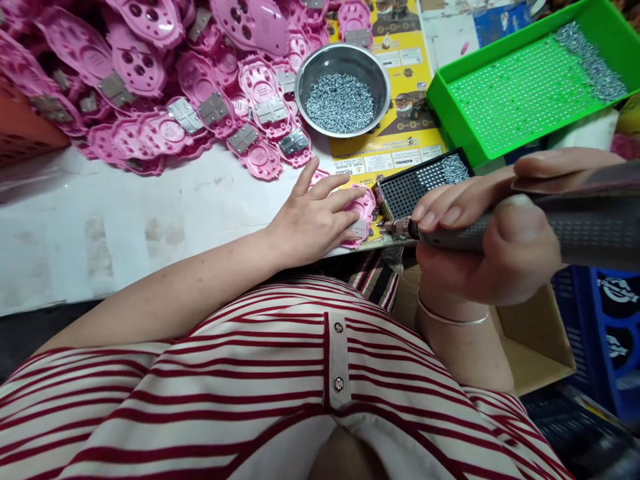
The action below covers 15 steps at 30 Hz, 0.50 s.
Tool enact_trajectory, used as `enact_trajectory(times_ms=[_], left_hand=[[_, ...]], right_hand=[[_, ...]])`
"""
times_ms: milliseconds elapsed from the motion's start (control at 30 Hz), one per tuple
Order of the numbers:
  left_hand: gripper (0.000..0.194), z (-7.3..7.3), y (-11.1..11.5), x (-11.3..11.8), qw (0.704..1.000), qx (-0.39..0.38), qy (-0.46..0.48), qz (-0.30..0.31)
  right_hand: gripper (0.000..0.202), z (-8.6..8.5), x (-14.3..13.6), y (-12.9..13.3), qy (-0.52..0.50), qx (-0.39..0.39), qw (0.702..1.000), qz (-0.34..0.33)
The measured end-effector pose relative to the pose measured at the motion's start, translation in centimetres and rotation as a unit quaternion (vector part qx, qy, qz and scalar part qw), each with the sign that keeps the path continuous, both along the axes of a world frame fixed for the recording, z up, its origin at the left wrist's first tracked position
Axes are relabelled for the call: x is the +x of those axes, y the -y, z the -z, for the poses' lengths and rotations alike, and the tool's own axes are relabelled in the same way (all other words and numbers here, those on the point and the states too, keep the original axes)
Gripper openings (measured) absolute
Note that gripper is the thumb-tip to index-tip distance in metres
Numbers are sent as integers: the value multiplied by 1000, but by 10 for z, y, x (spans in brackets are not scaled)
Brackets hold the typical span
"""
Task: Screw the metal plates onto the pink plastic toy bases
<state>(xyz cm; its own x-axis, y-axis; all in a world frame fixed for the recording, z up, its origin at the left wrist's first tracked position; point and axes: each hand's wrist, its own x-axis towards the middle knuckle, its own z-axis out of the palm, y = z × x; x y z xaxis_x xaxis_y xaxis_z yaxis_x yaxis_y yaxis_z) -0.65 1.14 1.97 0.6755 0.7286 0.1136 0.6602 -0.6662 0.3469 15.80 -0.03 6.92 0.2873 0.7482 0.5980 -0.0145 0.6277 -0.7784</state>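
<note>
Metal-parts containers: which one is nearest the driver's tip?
The small black tray, just beside the tip of the driver; the round metal bowl and the larger green tray sit farther from it.

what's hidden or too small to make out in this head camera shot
Head view:
- Pink part under the left hand: partly covered by the fingers.
- Power driver in the right hand: rear cut off by the right edge.
- Metal pieces in the bowl: too small to tell apart.
</note>
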Motion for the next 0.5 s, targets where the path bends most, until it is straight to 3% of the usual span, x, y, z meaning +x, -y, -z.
enact_trajectory(times_ms=[167,300,500], left_hand=[[24,-1,-1,-1,1000,12,-21,6],[20,0,-1,0,1000,16,-23,6],[20,1,2,1,1000,-1,-1,-17]], right_hand=[[21,8,2,-3,52,19,998,4],[39,14,6,-5,135,47,990,-14],[14,21,4,-2,128,32,991,23]])
